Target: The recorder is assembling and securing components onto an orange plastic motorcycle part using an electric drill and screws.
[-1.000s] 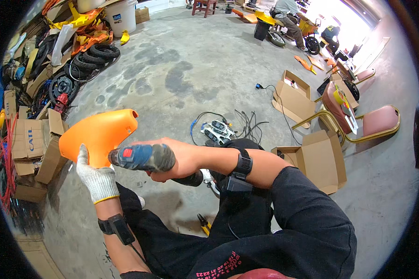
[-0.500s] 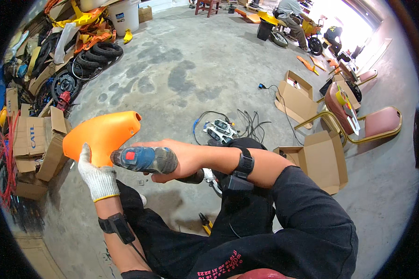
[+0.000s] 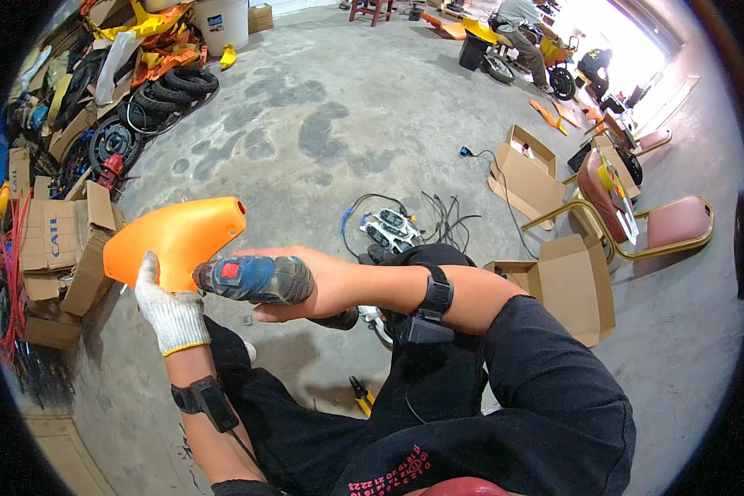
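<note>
My left hand (image 3: 170, 310), in a white knitted glove with a yellow cuff, grips an orange plastic panel (image 3: 169, 240) by its lower part, thumb over the front face. The panel is curved, with a hole at its upper right end. My bare right hand (image 3: 326, 281) is wrapped round a blue and black cordless drill (image 3: 260, 279) with a red patch. The drill's front end points left, right up against the panel's lower right side. Whether its tip touches the panel is hidden. Below the right forearm lies a yellow and black hand tool (image 3: 362, 397) on the floor.
White parts with black inserts (image 3: 391, 230) and loose black cables (image 3: 448, 217) lie ahead. Open cardboard boxes (image 3: 566, 289) and pink-seated chairs (image 3: 678, 225) stand to the right. Tyres (image 3: 186, 87), boxes (image 3: 54, 236) and orange parts pile up on the left. People (image 3: 521, 33) sit far off.
The panel, with my left hand, has shifted slightly left. The drill has moved slightly left along with it. Both grips are the same.
</note>
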`<action>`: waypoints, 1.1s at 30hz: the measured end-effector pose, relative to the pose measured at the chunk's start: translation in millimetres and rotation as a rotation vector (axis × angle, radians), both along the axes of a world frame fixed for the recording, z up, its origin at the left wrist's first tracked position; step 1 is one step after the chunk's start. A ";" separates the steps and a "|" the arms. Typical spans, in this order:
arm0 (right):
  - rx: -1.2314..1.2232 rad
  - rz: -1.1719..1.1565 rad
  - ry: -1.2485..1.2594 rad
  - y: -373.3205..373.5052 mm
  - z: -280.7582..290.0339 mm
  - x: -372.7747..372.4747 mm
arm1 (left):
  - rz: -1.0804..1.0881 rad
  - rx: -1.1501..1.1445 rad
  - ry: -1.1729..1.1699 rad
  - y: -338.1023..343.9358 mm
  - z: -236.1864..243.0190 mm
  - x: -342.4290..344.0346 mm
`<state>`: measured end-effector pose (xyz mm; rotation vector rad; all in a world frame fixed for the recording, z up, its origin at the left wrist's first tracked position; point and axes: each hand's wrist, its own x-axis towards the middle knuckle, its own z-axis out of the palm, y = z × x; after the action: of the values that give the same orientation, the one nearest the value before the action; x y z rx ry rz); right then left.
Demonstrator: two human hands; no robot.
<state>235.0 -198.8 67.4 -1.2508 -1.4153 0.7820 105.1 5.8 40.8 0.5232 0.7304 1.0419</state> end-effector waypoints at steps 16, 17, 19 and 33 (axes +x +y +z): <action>-0.145 0.132 0.003 -0.4 9.8 12.6 | -0.027 -0.022 -0.057 -0.5 -4.7 0.1; -0.123 0.111 -0.058 -0.9 10.4 13.0 | -0.025 -0.019 -0.057 0.7 -5.9 -0.5; -0.103 0.088 -0.118 -1.3 12.1 12.3 | -0.002 0.000 -0.075 0.0 -6.7 1.2; 0.091 0.116 -0.347 -3.5 5.4 14.6 | -0.123 0.005 -0.024 0.7 -0.3 -10.1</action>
<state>249.6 -202.3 72.8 -1.2850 -1.7967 0.5881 95.0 6.5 40.5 0.5530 0.6664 0.9338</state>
